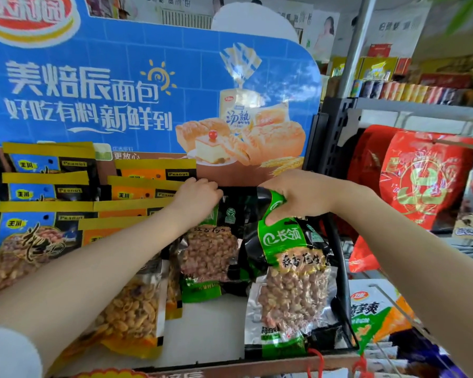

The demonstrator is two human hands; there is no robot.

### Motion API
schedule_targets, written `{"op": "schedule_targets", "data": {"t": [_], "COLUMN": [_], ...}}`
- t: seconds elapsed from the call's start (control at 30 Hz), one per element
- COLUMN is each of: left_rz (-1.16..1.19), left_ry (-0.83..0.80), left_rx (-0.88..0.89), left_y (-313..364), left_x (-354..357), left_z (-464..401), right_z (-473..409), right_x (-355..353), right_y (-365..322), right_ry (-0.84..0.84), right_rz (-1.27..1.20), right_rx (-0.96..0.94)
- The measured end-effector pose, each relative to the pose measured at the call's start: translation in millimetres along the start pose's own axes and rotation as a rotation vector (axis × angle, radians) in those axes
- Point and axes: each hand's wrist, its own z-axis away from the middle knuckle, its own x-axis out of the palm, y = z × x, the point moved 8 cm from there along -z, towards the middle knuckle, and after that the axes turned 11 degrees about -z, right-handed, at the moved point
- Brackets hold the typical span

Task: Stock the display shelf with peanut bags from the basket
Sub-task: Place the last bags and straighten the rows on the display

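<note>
Peanut bag with green top, gripped at its upper edge by right hand, front right of display shelf.
Left hand reaches back-centre of shelf, fingers curled on another green peanut bag; grip unclear. Yellow-topped peanut bags stacked in rows at shelf's left. Blue bread poster behind shelf.

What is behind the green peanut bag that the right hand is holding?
Behind the green peanut bag held by the right hand stands another green bag, further left, with the left hand at its top. Directly behind is dark; the bag covers it.
</note>
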Motion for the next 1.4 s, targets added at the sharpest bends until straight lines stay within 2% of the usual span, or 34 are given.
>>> {"op": "schedule_targets", "data": {"t": [0.1, 0.27, 0.37, 0.47, 0.53, 0.63, 0.67, 0.77, 0.8, 0.9, 0.97, 1.07, 1.13, 1.27, 1.4], "left_rz": [0.084, 0.314, 0.423, 0.496, 0.601, 0.793, 0.860, 1.171, 1.219, 1.036, 0.961, 1.016, 1.076, 1.088, 1.134], "left_ry": [0.071, 0.366, 0.438, 0.500, 0.486, 0.365, 0.315, 0.065, -0.036, -0.241, -0.302, -0.306, -0.275, -0.151, -0.035], "left_rx": [0.007, -0.052, -0.039, -0.131, -0.136, -0.010, -0.058, -0.358, -0.380, -0.207, -0.143, -0.204, -0.284, -0.432, -0.611], "left_y": [-3.6, -15.3, -6.8, -10.2, -11.1, -5.6, -11.6, -25.5, -18.3, 13.0, 25.2, 29.5, 30.9, 25.6, 4.8], "left_x": [-14.4, -63.1, -76.1, -76.9, -76.5, -66.3, -55.1, -0.1, 16.2, 36.8, 42.3, 47.3, 50.4, 43.8, 43.0], "left_z": [-4.0, -4.6, -2.3, -0.3, -5.4, -11.3, -10.6, 10.1, 18.4, 33.5, 37.3, 36.7, 33.7, 33.6, 45.8], "right_z": [1.3, 3.9, 3.1, -4.4, -12.6, -22.8, -22.5, -14.2, -13.3, -19.5, -29.8, -45.0, -47.4, -41.0, -48.1], "right_x": [-0.8, -11.2, -13.9, -9.3, -4.8, 0.1, -2.0, -12.7, -14.3, -13.7, -6.7, 4.7, 3.8, -4.8, 3.8], "right_y": [0.9, 6.3, 8.4, 9.8, 11.6, 19.5, 25.0, 41.5, 45.0, 50.1, 50.1, 53.0, 54.5, 51.1, 37.2], "right_ry": [0.019, 0.031, 0.019, -0.013, -0.021, 0.051, 0.094, 0.233, 0.252, 0.292, 0.271, 0.190, 0.195, 0.322, 0.394], "right_rz": [-0.002, -0.031, -0.057, -0.064, -0.039, 0.022, 0.059, 0.026, 0.018, 0.048, 0.103, 0.169, 0.142, -0.064, -0.103], "right_rx": [0.015, 0.051, 0.077, 0.093, 0.123, 0.110, 0.128, 0.154, 0.149, 0.156, 0.188, 0.235, 0.242, 0.214, 0.187]}}
